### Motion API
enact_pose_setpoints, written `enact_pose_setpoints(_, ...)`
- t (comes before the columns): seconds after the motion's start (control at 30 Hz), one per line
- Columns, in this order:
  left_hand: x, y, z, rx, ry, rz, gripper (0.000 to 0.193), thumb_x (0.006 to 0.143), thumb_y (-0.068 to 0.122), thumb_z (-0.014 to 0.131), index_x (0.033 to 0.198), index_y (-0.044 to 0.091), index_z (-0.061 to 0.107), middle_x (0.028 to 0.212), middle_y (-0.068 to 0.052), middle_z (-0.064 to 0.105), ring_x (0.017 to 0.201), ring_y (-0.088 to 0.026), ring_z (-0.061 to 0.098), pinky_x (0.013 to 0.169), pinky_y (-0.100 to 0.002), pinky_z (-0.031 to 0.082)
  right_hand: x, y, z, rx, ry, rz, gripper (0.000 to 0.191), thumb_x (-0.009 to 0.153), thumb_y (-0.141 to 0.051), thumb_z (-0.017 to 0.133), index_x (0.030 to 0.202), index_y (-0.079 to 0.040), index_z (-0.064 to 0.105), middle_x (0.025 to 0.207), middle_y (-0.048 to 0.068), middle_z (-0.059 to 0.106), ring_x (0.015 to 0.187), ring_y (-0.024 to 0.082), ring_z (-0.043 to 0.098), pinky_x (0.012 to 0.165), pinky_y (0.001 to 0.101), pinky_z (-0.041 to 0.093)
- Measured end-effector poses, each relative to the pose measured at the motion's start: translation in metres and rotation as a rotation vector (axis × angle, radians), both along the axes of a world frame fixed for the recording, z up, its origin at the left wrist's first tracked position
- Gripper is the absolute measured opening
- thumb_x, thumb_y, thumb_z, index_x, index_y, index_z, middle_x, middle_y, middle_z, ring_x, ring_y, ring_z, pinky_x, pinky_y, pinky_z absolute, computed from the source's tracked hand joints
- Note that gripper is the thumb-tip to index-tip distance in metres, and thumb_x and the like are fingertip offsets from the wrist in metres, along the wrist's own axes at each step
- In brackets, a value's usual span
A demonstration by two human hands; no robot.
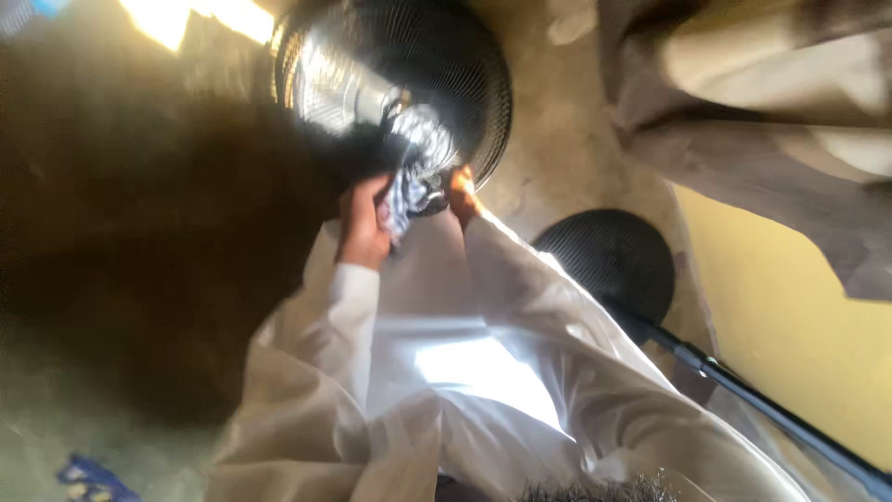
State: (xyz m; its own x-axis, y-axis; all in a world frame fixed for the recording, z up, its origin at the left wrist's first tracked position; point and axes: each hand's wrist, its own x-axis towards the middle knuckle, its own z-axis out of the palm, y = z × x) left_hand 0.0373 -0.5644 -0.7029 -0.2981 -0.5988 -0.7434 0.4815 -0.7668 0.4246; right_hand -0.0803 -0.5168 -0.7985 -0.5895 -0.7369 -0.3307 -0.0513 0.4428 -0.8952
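While the left hand (362, 228) had its grip closed on a patterned cloth (406, 195) pressed to the fan head (390, 84), right hand (462, 193) steadied the grille rim, grip unclear; wiping seemed underway, next move needing firm hold.
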Motion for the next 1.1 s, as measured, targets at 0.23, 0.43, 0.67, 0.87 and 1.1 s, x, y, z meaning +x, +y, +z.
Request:
enact_pose_setpoints(0.23, -0.004, 0.088, 0.117, 0.066, 0.210, -0.192, 0.029, 0.094, 0.027, 0.062, 0.098, 0.000, 0.072, 0.092, -0.010, 0.075, 0.088, -0.021, 0.070, 0.083, -0.036, 0.056, -0.002, 0.095, 0.108, -0.085, -1.113, -0.219, 0.052, 0.109, -0.050, 0.048, 0.114, -0.003, 0.070, 0.098, 0.010, 0.074, 0.083, 0.023, 0.070, 0.077, 0.0371, 0.056)
enact_pose_setpoints(0.43, 0.008, 0.157, 0.257, -0.011, 0.239, -0.434, 0.025, 0.093, 0.025, 0.067, 0.104, 0.003, 0.071, 0.095, -0.008, 0.074, 0.091, -0.018, 0.068, 0.085, -0.032, 0.054, 0.039, 0.199, 0.240, -0.374, -1.481, -0.378, 0.043, 0.101, -0.043, 0.053, 0.117, -0.007, 0.069, 0.106, 0.009, 0.076, 0.095, 0.023, 0.074, 0.089, 0.0388, 0.059)
enact_pose_setpoints(0.67, 0.027, 0.206, 0.372, -0.348, -0.115, -0.895, 0.017, 0.098, 0.013, 0.074, 0.106, -0.002, 0.076, 0.088, -0.009, 0.067, 0.073, -0.024, 0.051, 0.063, -0.037, 0.038, 0.069, 0.308, 0.417, -0.393, -1.498, -0.622, 0.049, 0.098, -0.044, 0.060, 0.122, -0.002, 0.067, 0.112, 0.011, 0.077, 0.100, 0.024, 0.072, 0.094, 0.0407, 0.058)
enact_pose_setpoints(0.87, 0.028, 0.298, 0.414, -1.069, 0.123, -1.240, 0.023, 0.087, -0.004, 0.066, 0.110, 0.000, 0.067, 0.098, -0.005, 0.072, 0.091, -0.012, 0.068, 0.077, -0.026, 0.053, 0.100, 0.408, 0.521, -0.489, -1.088, -0.441, 0.046, 0.079, -0.008, 0.075, 0.124, -0.012, 0.063, 0.111, 0.007, 0.073, 0.102, 0.021, 0.072, 0.094, 0.0389, 0.058)
enact_pose_setpoints(1.1, 0.006, 0.368, 0.473, -0.746, 0.259, -1.598, 0.018, 0.095, 0.001, 0.060, 0.112, 0.001, 0.068, 0.101, -0.005, 0.073, 0.083, -0.012, 0.071, 0.065, -0.027, 0.060, 0.129, 0.522, 0.555, -0.580, -0.468, -0.812, 0.041, 0.081, 0.010, 0.072, 0.118, -0.001, 0.062, 0.107, 0.009, 0.069, 0.096, 0.019, 0.070, 0.086, 0.0340, 0.059)
